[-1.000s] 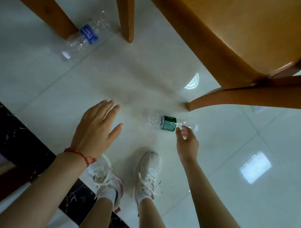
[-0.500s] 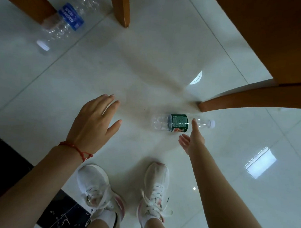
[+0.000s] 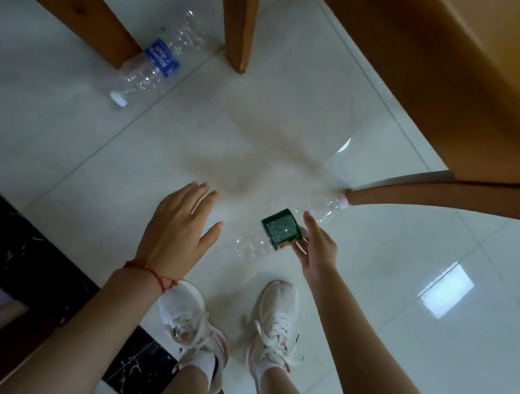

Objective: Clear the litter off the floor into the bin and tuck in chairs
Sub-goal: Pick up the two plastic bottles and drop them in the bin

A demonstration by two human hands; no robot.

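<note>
A clear plastic bottle with a green label (image 3: 281, 229) is tilted above the white tiled floor, its cap end pointing toward a chair leg. My right hand (image 3: 316, 249) grips it at the label, fingers under it and thumb on top. My left hand (image 3: 178, 232) hovers open just left of the bottle's base, fingers spread, not touching it. A second clear bottle with a blue label (image 3: 157, 60) lies on the floor at the upper left, against a wooden leg.
A wooden chair seat (image 3: 434, 70) fills the upper right, with a curved leg (image 3: 429, 197) reaching the floor by the held bottle. Two more wooden legs (image 3: 239, 28) stand at the top. A black marble strip (image 3: 21, 247) runs along the left. My white shoes (image 3: 272, 315) are below.
My right hand has closed on the green-labelled bottle and lifted it off the floor, tilting it. The left hand stays open beside it. The camera view has shifted slightly.
</note>
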